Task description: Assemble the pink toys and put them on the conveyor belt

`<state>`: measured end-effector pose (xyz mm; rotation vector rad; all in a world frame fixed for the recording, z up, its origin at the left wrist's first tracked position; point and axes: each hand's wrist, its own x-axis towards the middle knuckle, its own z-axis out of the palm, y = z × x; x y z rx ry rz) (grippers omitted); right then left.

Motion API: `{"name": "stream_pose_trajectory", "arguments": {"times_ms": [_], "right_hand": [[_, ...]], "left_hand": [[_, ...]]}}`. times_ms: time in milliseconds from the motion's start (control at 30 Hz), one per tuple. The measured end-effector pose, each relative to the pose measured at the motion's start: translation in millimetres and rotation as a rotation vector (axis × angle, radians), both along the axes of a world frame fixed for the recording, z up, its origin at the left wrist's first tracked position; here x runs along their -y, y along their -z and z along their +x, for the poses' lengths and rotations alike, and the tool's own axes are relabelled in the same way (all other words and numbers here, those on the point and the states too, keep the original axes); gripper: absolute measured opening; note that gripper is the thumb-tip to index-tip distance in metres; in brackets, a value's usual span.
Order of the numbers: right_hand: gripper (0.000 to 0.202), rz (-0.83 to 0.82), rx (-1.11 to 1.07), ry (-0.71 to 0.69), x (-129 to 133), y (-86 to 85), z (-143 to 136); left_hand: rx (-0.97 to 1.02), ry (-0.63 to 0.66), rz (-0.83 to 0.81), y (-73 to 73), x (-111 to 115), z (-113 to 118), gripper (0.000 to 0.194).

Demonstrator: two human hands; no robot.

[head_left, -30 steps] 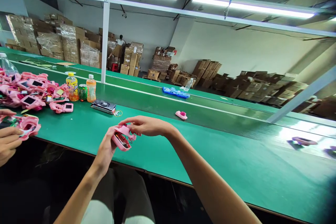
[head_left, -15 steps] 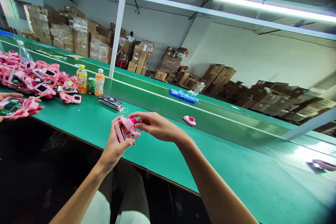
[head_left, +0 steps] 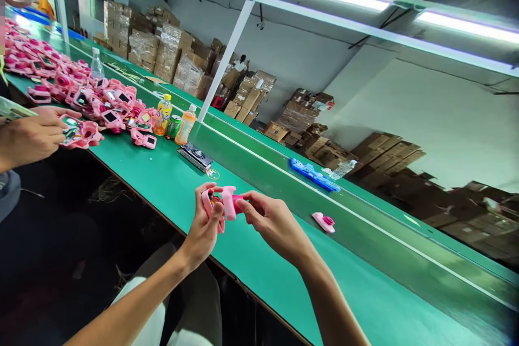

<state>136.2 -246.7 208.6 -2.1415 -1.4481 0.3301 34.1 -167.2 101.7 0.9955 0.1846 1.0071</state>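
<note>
And the pink front cover [head_left: 228, 203] has swung out edge-on beside the rear casing [head_left: 207, 203], wires [head_left: 217, 198] between them, while the view turns left, revealing more of the pink pile [head_left: 62, 80]!

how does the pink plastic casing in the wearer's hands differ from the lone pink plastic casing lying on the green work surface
The held pink plastic casing is open, inner parts showing; the lying pink plastic casing shows no inner parts. The held casing is gripped between the left hand and the right hand; the lying casing rests on the green work surface. Both are pink with a darker pink knob.
</note>
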Motion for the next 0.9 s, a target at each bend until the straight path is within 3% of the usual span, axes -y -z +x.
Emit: {"name": "stream_pose_trajectory", "arguments": {"times_ms": [167,300,433,600,733,900], "right_hand": [[0.060,-0.014,-0.076,0.136,-9,4.5,2],[0.061,-0.028,-0.083,0.183,-16,3.4,-1],[0.059,-0.003,-0.017,0.098,-22,1.1,-2],[0.033,0.141,-0.002,-0.094,-23,12.3,-2],[0.026,0.154,-0.169,-0.068,-18,21.3,0],[0.027,0.095,-0.254,-0.065,-16,19.1,8]], "left_hand": [[-0.003,0.025,0.004,1.8,-2,-1,0.062],[-0.026,0.033,0.018,1.1,-5,-3,0.060],[0.002,0.085,-0.032,3.2,-12,-2,0.058],[0.178,0.156,-0.322,3.0,-17,1,0.043],[0.217,0.181,-0.390,-0.5,-13,2,0.038],[0.221,0.214,-0.433,-4.2,-6,3,0.032]]}}
